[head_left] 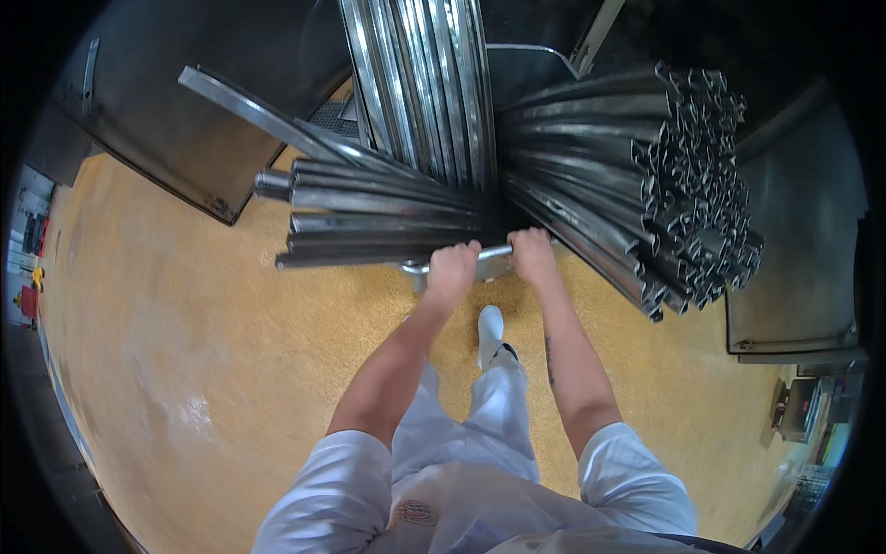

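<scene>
My left hand and my right hand both grip a horizontal metal handle bar of a cart loaded with long steel profiles. One bundle of dark profiles sticks out to the left of the handle. A bigger bundle fans out to the right, its cut ends facing me. A third stack of shiny profiles runs straight away from me. My white shoe shows just below the handle.
The floor is speckled yellow. Dark metal panels or doors stand at the left and at the right. Small equipment sits at the far right edge and coloured items at the far left.
</scene>
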The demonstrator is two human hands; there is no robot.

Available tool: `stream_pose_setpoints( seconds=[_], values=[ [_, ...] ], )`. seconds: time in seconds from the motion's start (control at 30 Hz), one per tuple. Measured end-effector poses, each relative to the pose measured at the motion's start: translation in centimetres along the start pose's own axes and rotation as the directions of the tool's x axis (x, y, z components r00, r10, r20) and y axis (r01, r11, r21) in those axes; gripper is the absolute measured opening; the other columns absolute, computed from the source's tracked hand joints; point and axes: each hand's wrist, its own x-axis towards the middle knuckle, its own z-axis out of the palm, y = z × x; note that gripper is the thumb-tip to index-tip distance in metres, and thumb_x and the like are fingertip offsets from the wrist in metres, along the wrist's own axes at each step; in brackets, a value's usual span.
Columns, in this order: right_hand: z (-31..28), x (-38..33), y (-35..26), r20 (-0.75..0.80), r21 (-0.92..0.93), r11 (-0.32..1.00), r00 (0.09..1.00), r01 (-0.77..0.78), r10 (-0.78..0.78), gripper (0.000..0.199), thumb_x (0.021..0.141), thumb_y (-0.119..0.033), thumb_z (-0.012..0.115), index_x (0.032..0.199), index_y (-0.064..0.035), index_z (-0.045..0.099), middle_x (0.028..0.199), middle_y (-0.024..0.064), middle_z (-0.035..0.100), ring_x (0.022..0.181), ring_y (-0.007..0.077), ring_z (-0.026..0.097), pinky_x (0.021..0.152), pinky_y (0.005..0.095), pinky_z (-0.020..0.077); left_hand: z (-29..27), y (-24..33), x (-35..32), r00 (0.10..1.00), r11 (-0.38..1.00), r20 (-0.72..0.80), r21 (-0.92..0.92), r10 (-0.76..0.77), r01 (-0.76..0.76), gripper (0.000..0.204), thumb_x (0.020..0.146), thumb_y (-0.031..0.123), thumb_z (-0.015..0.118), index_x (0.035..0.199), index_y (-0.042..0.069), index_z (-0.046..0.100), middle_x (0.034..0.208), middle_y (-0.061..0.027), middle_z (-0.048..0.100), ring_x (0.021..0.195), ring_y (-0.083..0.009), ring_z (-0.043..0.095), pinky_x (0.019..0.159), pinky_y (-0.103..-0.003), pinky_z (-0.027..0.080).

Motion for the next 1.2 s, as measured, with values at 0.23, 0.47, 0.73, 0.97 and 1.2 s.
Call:
stream_pose_setpoints(
  seconds=[0.23,0.47,0.73,0.97,1.2],
  values=[
    [-1.2,-0.9,-1.4,0.081,-0.012,0.999,0.995,-0.052,0.053,0.009,0.073,-0.014,0.072,0.080,-0.0097,0.068,0.082,0.0109,0.067,0.092,0.0292,0.063,0.087,0.0424,0.0458,-2.3,-0.5,-0.7,0.972,0.993,0.236,-0.116,0.012,0.016,0.004,0.088,0.012,0.055,0.091,0.010,0.057,0.075,-0.0075,0.067,0.068,-0.0261,0.071,0.057,-0.037,0.056],
    [-3.1,-1.3,-2.8,0.185,0.154,0.974,0.973,-0.168,0.138,0.026,0.067,-0.013,0.080,0.091,-0.0089,0.070,0.095,0.0098,0.068,0.102,0.0280,0.060,0.098,0.0410,0.0412,-10.2,-1.7,-4.5,0.983,0.932,0.149,-0.359,0.109,-0.049,0.039,0.087,0.011,0.055,0.126,0.004,0.055,0.128,-0.0211,0.058,0.125,-0.0352,0.053,0.106,-0.045,0.043],
    [-3.3,-2.2,-5.1,0.038,0.236,0.960,0.988,-0.153,0.148,0.032,0.067,-0.015,0.080,0.098,-0.0106,0.072,0.103,0.0063,0.066,0.108,0.0277,0.055,0.105,0.0419,0.0357,-12.7,-23.1,-28.9,0.473,0.447,0.564,-0.196,-0.677,0.873,0.032,0.091,0.026,0.059,0.114,0.007,0.069,0.100,-0.0214,0.071,0.098,-0.0342,0.069,0.083,-0.045,0.055],
    [-6.3,-1.3,-10.7,0.302,-0.039,0.964,0.917,-0.263,0.262,0.049,0.070,-0.027,0.082,0.115,-0.0144,0.066,0.125,0.0065,0.056,0.132,0.0306,0.040,0.116,0.0576,0.0211,-15.0,-36.9,-47.2,0.024,-0.233,0.577,-0.367,-0.816,0.901,0.022,0.093,0.023,0.053,0.098,0.006,0.067,0.082,-0.0030,0.066,0.073,-0.0127,0.060,0.063,-0.031,0.048],
    [-3.9,-1.6,-19.9,0.292,-0.230,0.882,0.835,-0.412,0.466,0.071,0.072,-0.028,0.081,0.135,-0.0150,0.051,0.146,0.0093,0.042,0.145,0.0369,0.022,0.116,0.0604,0.0220,-18.0,-43.6,-52.2,0.187,-0.029,0.671,-0.298,-0.718,0.954,0.034,0.090,0.026,0.062,0.115,0.003,0.069,0.096,-0.0127,0.073,0.090,-0.0231,0.069,0.080,-0.034,0.053]
  ],
)
